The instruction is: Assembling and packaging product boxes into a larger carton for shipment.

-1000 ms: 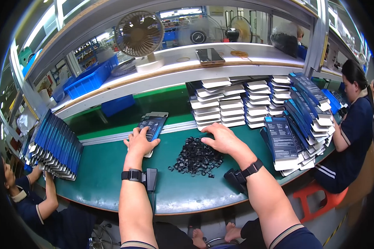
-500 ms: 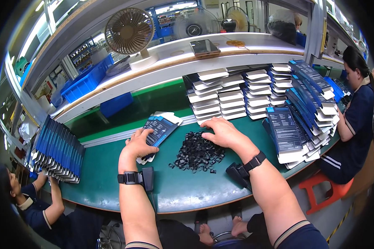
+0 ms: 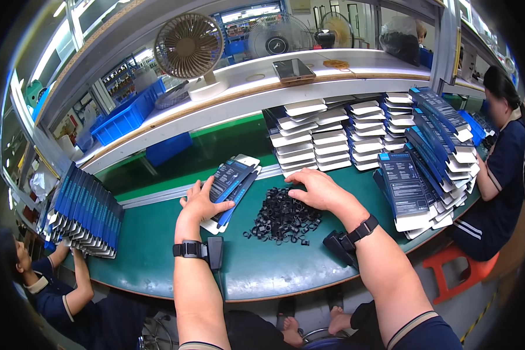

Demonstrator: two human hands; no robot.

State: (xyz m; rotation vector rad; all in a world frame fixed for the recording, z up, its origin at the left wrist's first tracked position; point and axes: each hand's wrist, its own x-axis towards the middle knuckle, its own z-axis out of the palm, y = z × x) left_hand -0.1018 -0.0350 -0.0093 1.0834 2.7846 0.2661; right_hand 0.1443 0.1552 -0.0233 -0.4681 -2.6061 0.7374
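Note:
My left hand [image 3: 199, 202] is at the near-left edge of a few blue-and-white flat boxes [image 3: 237, 182], its fingers spread and its thumb across their near end. The boxes lie fanned on the green tabletop with white flaps showing at the far end. To their right is a heap of small black plastic clip-like rings [image 3: 284, 217]. My right hand [image 3: 319, 189] hovers at or rests against the heap's far right edge, fingers stretched and thumb apart; nothing shows in its grasp. Black straps with black blocks are on both wrists.
Blue-and-white boxes [image 3: 411, 186] are piled at the right, with white-ended stacks [image 3: 331, 146] behind. A tilted row of boxes [image 3: 87, 213] stands at left. A shelf carries a fan [image 3: 189, 45], phone [image 3: 293, 70] and blue bin [image 3: 125, 116]. Co-workers sit on both sides.
The view has shifted slightly. The boxes beside my left hand are fanned apart a little more, and its fingers have spread. My right hand has barely moved against the heap.

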